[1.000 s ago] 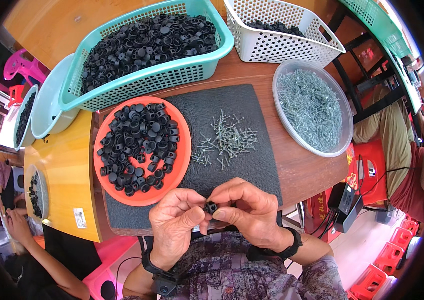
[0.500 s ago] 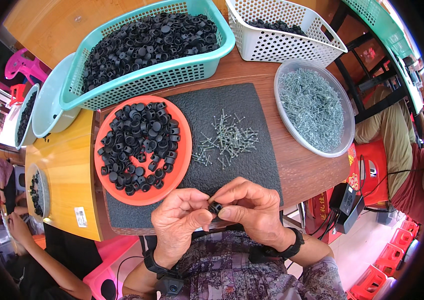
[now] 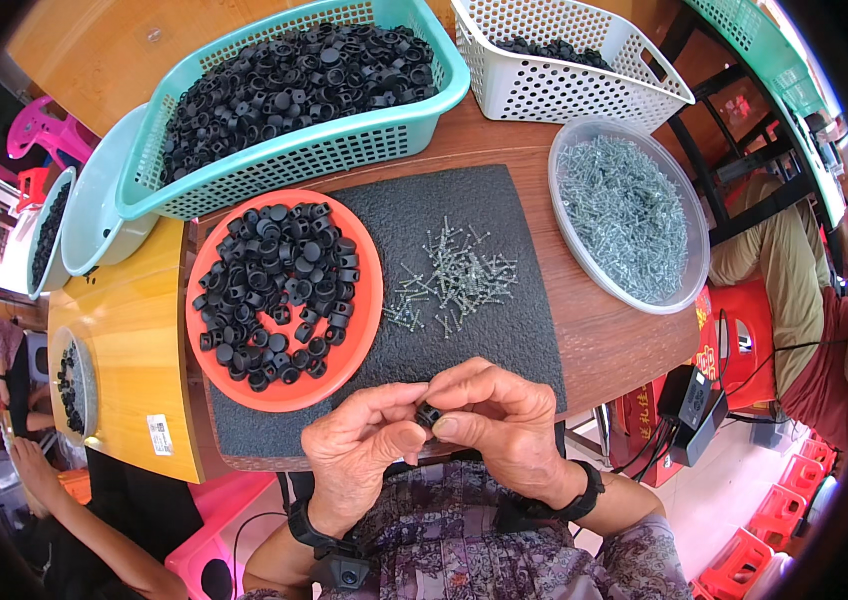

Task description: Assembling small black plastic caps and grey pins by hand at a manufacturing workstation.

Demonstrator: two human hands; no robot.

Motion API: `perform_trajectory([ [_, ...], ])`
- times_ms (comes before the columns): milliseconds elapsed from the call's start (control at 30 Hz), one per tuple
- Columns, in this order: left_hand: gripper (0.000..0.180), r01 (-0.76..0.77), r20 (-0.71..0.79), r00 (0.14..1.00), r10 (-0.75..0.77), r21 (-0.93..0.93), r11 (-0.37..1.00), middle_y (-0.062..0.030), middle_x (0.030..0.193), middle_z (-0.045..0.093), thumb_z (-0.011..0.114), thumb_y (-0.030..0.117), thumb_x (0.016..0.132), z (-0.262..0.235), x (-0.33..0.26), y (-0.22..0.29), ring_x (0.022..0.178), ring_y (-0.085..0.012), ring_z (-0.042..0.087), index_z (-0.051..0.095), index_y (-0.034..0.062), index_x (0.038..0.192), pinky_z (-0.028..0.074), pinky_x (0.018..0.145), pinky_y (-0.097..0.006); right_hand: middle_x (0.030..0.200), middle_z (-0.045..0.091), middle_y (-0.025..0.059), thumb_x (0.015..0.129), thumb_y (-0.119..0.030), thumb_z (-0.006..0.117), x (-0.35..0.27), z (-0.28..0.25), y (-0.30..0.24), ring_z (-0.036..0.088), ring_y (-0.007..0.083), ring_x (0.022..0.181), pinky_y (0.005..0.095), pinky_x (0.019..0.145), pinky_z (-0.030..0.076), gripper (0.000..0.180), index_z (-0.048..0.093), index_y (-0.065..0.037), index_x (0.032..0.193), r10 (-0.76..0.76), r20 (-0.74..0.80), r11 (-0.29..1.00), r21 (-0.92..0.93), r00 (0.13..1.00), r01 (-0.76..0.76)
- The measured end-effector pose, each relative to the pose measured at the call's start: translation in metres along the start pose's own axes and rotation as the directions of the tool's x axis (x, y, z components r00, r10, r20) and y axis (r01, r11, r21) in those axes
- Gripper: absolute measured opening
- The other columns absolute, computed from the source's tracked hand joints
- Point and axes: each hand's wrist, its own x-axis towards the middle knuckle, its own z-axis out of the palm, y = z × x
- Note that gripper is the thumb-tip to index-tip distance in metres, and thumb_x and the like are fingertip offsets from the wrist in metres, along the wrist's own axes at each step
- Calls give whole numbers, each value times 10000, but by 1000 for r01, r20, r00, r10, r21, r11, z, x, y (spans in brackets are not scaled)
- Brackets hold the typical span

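Observation:
A small black plastic cap-like part (image 3: 428,414) is pinched between the fingertips of both hands at the front edge of the mat. My left hand (image 3: 359,445) grips it from one side, thumb and forefinger closed. My right hand (image 3: 504,425) holds the other side the same way; whether a screw is also between the fingers cannot be made out. Beyond them lies a dark textured mat (image 3: 434,200) with a loose pile of thin screws (image 3: 464,280). An orange-red plate (image 3: 372,330) to the left carries many more black parts (image 3: 284,270).
A teal basket (image 3: 284,160) heaped with black parts stands at the back left, a white basket (image 3: 564,100) at the back right. A clear tub (image 3: 701,240) of screws is on the right. A co-worker's arm (image 3: 94,530) shows at lower left.
Both hands stay at the same spot, their fingers shifting slightly around the black part. At lower left, the co-worker's hand has moved a little.

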Motion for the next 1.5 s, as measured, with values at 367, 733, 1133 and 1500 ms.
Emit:
perform_trajectory([
  [367, 389, -31, -27, 999, 33, 54, 998, -63, 701, 588, 739, 167, 754, 2, -1, 1, 534, -114, 552, 618, -82, 1026, 447, 456, -210, 1008, 585, 100, 789, 109, 626, -2, 2, -2, 607, 130, 822, 251, 718, 542, 151, 644, 34, 918, 117, -63, 987, 120, 991, -109],
  [733, 340, -49, 45, 998, 43, 140, 989, -60, 798, 609, 722, 143, 764, -3, 0, 1, 632, -80, 547, 646, -27, 1048, 459, 533, -196, 924, 602, 110, 781, 101, 631, -1, 5, -6, 616, 142, 733, 238, 623, 545, 134, 646, 30, 894, 143, -121, 989, 51, 982, -137],
  [1133, 425, -49, 58, 998, 39, 165, 985, -54, 780, 615, 695, 281, 802, 0, -1, -1, 590, -82, 555, 562, -54, 1029, 451, 510, -192, 848, 569, 70, 810, 77, 625, -1, 6, -11, 630, 140, 758, 259, 683, 542, 86, 619, 58, 894, 127, -70, 992, 18, 989, -126],
  [1500, 372, -66, 147, 989, 28, 263, 962, -39, 780, 601, 657, 247, 848, -2, 3, 6, 597, -64, 545, 553, -55, 1040, 443, 515, -177, 855, 530, 61, 801, 114, 604, 1, 7, -15, 622, 128, 769, 240, 685, 536, 103, 624, 40, 870, 29, -51, 982, -187, 998, -38],
])
